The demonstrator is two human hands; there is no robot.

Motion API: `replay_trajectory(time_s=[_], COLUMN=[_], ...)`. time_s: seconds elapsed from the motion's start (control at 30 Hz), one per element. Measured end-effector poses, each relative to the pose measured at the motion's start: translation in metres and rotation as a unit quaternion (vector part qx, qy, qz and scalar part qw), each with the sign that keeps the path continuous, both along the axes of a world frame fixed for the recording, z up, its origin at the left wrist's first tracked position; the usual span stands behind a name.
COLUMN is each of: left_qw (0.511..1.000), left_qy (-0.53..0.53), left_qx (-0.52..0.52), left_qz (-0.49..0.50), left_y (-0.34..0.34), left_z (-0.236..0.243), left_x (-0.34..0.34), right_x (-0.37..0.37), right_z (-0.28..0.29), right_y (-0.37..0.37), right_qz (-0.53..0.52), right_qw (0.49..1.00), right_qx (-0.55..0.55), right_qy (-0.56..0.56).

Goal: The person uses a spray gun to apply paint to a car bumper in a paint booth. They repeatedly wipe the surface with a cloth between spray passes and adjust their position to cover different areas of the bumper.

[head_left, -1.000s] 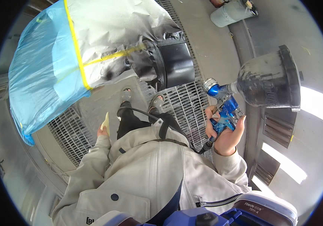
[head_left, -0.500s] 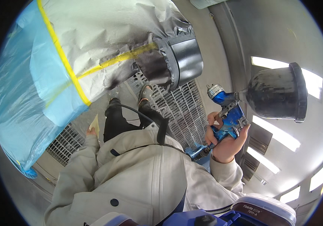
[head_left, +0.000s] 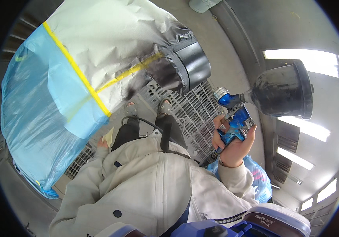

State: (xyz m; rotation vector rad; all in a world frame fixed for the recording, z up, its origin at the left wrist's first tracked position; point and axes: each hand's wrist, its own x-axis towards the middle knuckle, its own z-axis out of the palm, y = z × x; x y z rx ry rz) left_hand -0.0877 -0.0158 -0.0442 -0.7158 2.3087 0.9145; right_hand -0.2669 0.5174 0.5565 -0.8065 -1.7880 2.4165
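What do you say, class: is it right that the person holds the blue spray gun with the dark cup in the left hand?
No, the hand is wrong: the head view shows the right hand holding the blue spray gun with the dark cup.

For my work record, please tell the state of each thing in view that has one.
Right hand: gripping spray gun
Spray gun: held, cup attached
Cup: lidded, smudged
Left hand: holding pale yellow sheet
Blue film: spread, creased
Masking paper: wrinkled, darkened near black panel
Yellow tape: stuck down
Black panel: uncovered
Light panels: lit
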Motion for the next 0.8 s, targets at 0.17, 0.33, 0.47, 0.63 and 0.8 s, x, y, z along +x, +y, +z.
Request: replay_trajectory(time_s=[0.17,0.33,0.47,0.63,0.8], left_qw=[0.998,0.997,0.992,0.978,0.984], left_qy=[-0.003,-0.022,-0.078,-0.146,-0.089], left_qx=[-0.002,-0.016,-0.005,0.030,0.066], left_qz=[-0.056,-0.066,-0.096,-0.145,-0.137], left_y=[-0.022,-0.020,-0.011,-0.010,-0.030], left_z=[0.021,0.064,0.117,0.129,0.119], left_x=[0.008,0.016,0.008,0.001,0.016], right_x=[0.001,0.003,0.009,0.019,0.023], right_z=[-0.009,-0.024,-0.042,-0.064,-0.075], right_y=[-0.002,0.008,0.013,0.015,0.018], right_qz=[-0.015,-0.011,-0.038,-0.079,-0.101], right_qw=[1.000,1.000,0.998,0.990,0.988], right_qx=[-0.004,-0.012,-0.035,-0.109,-0.113], right_qy=[0.003,0.015,0.029,0.041,0.025])
